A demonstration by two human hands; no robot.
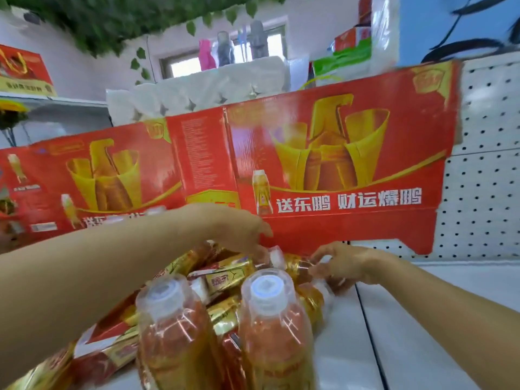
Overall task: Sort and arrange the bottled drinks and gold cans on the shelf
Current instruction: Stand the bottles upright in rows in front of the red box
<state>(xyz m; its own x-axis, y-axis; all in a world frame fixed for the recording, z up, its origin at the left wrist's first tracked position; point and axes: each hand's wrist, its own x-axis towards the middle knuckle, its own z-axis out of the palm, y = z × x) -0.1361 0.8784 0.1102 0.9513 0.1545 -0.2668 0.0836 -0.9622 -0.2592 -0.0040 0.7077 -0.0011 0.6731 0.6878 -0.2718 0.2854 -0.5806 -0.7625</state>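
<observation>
Two upright bottles of orange drink with clear caps stand nearest me, one at the left [171, 327] and one at the right [274, 325]. Behind them lies a heap of gold and red bottles [225, 277] on their sides. My left hand [239, 229] reaches over the heap, fingertips down on the white cap of a lying bottle [277, 257]. My right hand [342, 266] comes in from the right, fingers curled round the cap end of another lying gold bottle [298, 267].
A red and gold cardboard display board [337, 170] stands along the back of the white shelf [422, 319]. White pegboard [484, 164] backs the shelf at right. Paper packs and boxes sit above, with green leaves overhead.
</observation>
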